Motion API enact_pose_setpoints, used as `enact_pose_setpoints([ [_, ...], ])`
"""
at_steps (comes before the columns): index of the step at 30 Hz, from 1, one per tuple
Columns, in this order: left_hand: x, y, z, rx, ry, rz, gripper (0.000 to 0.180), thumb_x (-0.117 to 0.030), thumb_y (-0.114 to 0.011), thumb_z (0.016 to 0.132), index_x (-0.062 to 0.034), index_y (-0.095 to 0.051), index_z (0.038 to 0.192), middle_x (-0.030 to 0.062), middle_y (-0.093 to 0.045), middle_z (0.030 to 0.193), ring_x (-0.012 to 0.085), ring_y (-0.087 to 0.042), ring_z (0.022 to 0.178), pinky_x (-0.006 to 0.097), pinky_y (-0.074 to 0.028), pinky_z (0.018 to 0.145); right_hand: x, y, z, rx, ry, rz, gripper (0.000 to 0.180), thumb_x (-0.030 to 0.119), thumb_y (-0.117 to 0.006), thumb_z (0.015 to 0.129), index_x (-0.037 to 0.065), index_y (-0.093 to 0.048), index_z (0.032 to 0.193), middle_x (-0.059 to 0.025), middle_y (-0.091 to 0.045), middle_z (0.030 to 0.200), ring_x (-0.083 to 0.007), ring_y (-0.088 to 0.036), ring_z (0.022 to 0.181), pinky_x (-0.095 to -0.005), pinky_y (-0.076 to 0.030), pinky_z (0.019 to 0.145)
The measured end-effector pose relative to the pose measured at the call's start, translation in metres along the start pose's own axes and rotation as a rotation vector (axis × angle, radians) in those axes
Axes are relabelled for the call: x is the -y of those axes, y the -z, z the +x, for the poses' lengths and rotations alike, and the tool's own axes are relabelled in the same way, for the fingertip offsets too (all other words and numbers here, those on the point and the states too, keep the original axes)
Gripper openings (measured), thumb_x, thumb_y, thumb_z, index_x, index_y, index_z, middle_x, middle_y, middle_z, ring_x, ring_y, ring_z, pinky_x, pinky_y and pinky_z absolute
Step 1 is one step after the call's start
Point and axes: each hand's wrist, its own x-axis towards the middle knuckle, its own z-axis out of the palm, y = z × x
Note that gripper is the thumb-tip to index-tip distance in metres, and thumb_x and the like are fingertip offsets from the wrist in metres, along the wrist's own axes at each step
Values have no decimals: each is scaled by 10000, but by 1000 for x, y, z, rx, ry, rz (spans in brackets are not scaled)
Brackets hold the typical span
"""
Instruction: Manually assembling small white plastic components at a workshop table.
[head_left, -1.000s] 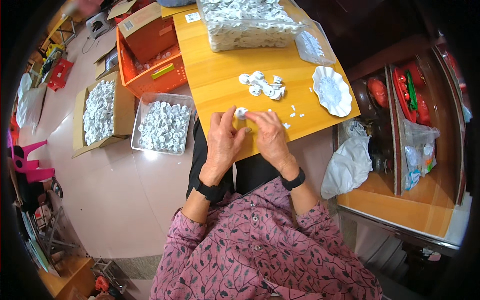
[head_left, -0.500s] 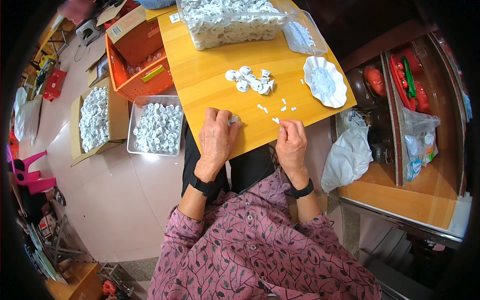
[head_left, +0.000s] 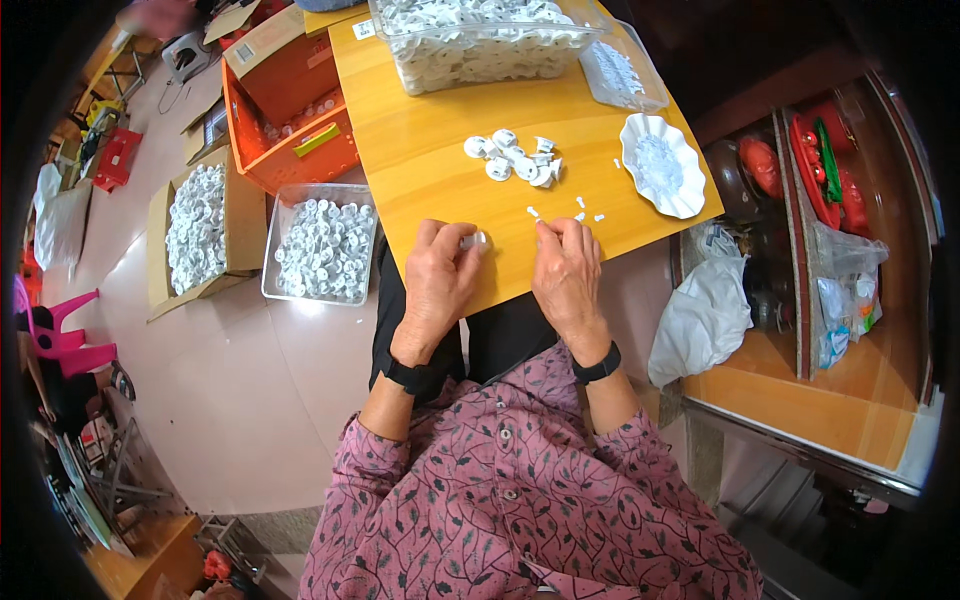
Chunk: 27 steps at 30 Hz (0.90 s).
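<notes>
My left hand (head_left: 438,278) rests at the table's near edge, its thumb and fingers closed around a white round plastic part (head_left: 476,241). To the right of it, my right hand (head_left: 567,278) is closed in a pinch, with the tip of a small white plastic peg (head_left: 538,221) showing at the fingertips. A loose peg (head_left: 532,211) lies just beyond those fingertips, and several more pegs (head_left: 581,203) are scattered to the right. Farther back on the table sits a small pile of white round plastic parts (head_left: 515,160).
A clear bin (head_left: 490,45) heaped with white parts stands at the table's (head_left: 410,150) back, beside a clear tray (head_left: 650,95). A scalloped white dish (head_left: 690,190) holds small pegs. On the floor at left are an orange crate (head_left: 265,150), a cardboard box (head_left: 157,240) and a clear tub (head_left: 268,270).
My right hand has moved left and slightly forward, closer to the left hand and to the loose pegs. The left hand still grips the round part. The whole view has shifted slightly.
</notes>
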Motion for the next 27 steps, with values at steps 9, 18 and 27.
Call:
enact_pose_setpoints([
  [9,8,6,-2,139,450,-926,232,-131,-667,957,15,-635,1134,61,-675,922,115,-644,753,236,-545,703,6,14,-26,-18,61,112,221,-16,-623,821,6,-686,1032,-110,-585,966,-292,-573,932,-418,-443,834],
  [18,9,7,-3,143,500,-1045,233,-104,-648,963,38,-622,1145,85,-675,956,133,-642,797,245,-534,731,34,24,-31,169,-7,19,341,63,-661,854,-59,-604,1167,-147,-526,1038,-314,-543,990,-416,-439,850],
  [27,13,0,-6,168,501,-1275,241,-125,-653,964,25,-625,1151,91,-675,990,147,-650,823,252,-539,722,35,15,-47,158,109,-50,317,28,-667,814,-72,-622,1111,-143,-537,960,-294,-578,916,-386,-467,776],
])
